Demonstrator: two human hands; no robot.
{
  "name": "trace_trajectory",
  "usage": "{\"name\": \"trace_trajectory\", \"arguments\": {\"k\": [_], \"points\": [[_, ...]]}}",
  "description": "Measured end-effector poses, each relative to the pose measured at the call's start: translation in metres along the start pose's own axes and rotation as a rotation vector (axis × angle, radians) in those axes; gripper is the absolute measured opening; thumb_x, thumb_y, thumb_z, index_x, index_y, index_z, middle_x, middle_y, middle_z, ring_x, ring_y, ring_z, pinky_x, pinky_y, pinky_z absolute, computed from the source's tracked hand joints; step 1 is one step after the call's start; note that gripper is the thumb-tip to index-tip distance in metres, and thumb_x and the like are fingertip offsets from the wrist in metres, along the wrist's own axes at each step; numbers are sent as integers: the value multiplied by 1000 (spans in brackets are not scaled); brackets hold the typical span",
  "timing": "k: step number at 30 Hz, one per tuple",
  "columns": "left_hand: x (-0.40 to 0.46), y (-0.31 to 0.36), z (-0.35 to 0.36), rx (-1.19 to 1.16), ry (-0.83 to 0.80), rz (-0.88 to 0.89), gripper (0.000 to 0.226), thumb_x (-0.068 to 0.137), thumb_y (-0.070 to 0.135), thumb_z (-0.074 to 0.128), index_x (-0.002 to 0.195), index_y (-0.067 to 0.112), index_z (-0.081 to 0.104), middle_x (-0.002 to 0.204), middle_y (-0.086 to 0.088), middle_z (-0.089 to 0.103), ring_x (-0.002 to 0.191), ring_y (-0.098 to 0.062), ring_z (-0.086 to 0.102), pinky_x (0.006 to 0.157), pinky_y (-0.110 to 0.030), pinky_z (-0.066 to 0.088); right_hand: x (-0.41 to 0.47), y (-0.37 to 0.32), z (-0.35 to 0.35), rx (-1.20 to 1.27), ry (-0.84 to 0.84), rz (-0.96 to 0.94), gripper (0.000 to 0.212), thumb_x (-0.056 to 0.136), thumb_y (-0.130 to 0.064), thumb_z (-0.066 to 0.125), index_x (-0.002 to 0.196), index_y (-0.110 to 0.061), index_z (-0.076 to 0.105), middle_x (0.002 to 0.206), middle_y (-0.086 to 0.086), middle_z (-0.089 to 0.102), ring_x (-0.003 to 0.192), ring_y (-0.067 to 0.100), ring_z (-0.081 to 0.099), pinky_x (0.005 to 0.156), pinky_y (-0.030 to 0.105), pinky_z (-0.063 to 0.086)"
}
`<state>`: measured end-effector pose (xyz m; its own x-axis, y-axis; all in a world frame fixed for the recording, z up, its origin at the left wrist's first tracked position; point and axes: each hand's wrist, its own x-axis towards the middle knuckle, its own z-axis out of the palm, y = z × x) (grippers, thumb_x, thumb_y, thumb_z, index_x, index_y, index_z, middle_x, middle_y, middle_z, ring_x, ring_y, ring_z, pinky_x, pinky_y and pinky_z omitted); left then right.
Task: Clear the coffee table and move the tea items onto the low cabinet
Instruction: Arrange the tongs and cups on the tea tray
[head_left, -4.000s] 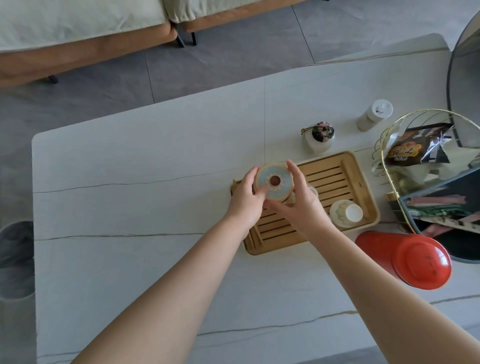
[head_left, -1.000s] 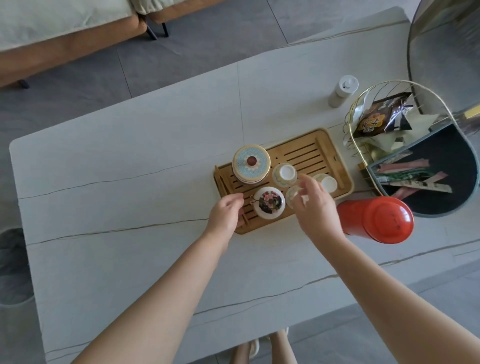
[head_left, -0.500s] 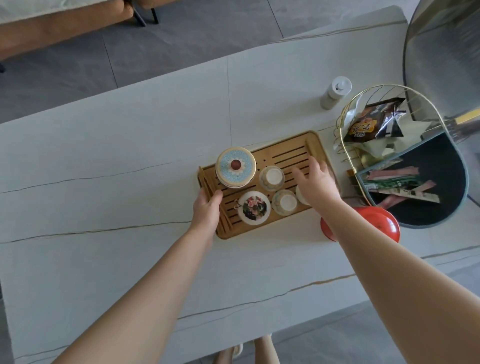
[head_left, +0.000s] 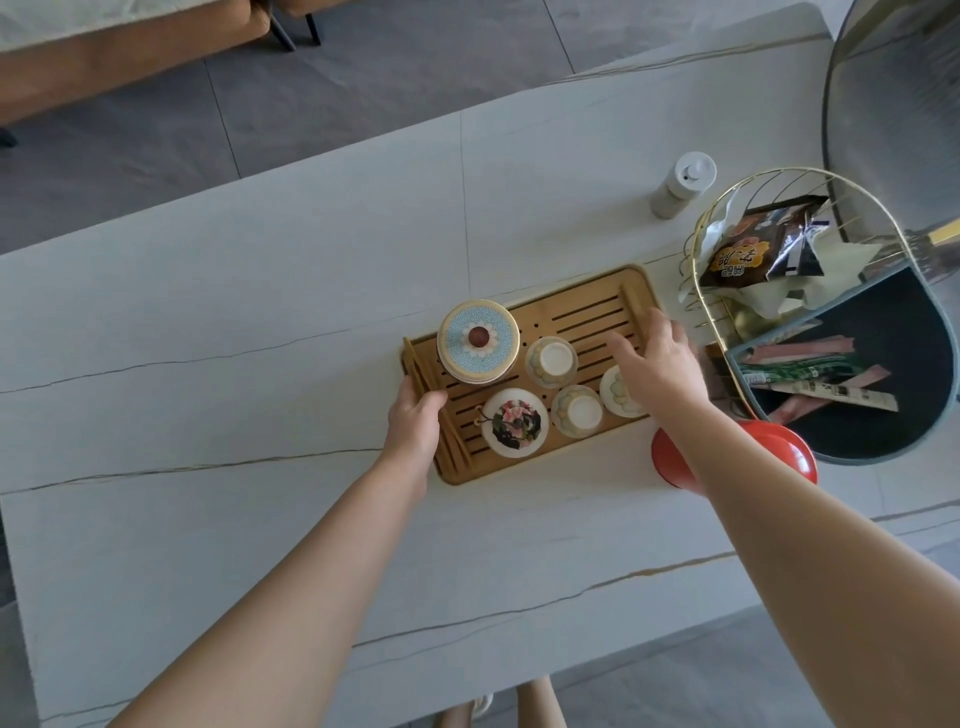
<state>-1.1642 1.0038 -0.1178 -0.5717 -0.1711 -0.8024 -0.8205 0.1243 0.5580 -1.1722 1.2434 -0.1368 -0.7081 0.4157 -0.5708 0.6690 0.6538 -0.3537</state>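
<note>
Now left hand (head_left: 415, 422) grips tray (head_left: 582, 306) end — right hand (head_left: 657, 364) reaching, blurred.

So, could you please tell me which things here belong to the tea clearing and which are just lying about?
Job: tray, lidded jar, floral pot, three cups.
Lying about: red flask, white bottle, wire basket, snack bag.

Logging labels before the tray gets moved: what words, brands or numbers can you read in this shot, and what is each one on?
Dark snack packet in the wire basket: large yellow characters, not sharp enough to quote.
Green sachet in the dark tray: small print, blurred.
Pale striped sachet beside it: markings too small.
Tea jar, teapot, cups, white bottle, red flask: patterns only, no text.
</note>
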Motion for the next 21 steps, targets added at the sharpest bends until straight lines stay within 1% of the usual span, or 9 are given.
{"name": "trace_trajectory", "arguments": {"k": [3,7,9,12,14,17,19,21], "points": [[1,0,-7,9,3,-7,50,97,21,43,145,30,32,145,0,43,130,-21,41,92,-32,32,-4,-3,2,24,-1,15,69,88,-49,44,146,-21,19,148,13,29,133,34,32,106,54,35],[4,-3,-21,36,21,32,49,96,17,44,143,28,37,143,-2,46,129,-23,43,94,-30,33,-15,-7,10,61,-15,24,70,88,-47,47,147,-23,16,147,13,30,133,35,29,107,53,31],[7,-6,-30,56,45,39,51,96,16,46,144,26,35,147,-2,41,133,-23,40,97,-31,32,-22,-9,16,86,-27,28,71,88,-46,48,147,-24,15,148,13,29,134,35,26,107,53,29],[12,-10,-44,76,83,22,55,95,17,47,147,23,30,152,-3,35,138,-24,33,108,-36,29,-31,-10,27,124,-41,34,71,88,-43,49,147,-25,13,149,12,27,136,34,22,106,53,28],[14,-12,-52,75,104,13,56,96,18,46,148,22,27,153,-3,32,141,-25,30,108,-37,28,-34,-10,31,146,-46,47,72,89,-43,49,147,-24,13,150,11,26,136,33,23,106,53,29],[18,-15,-60,67,131,-38,66,97,25,47,152,21,11,159,-3,19,145,-24,21,113,-40,22,-28,-8,31,252,-54,107,70,88,-44,51,147,-21,19,147,12,30,132,32,33,106,53,35],[21,-15,-62,72,150,-55,68,97,27,48,152,18,9,159,-5,19,145,-26,22,113,-42,23,-22,-6,28,367,-89,166,66,88,-45,51,145,-20,28,143,11,39,126,31,43,103,52,40],[25,-15,-61,74,169,-76,68,96,31,49,152,18,12,158,-7,20,143,-29,24,112,-45,25,-18,-6,27,462,-134,211,59,88,-44,50,141,-20,36,138,10,48,122,31,50,101,51,43]]}}
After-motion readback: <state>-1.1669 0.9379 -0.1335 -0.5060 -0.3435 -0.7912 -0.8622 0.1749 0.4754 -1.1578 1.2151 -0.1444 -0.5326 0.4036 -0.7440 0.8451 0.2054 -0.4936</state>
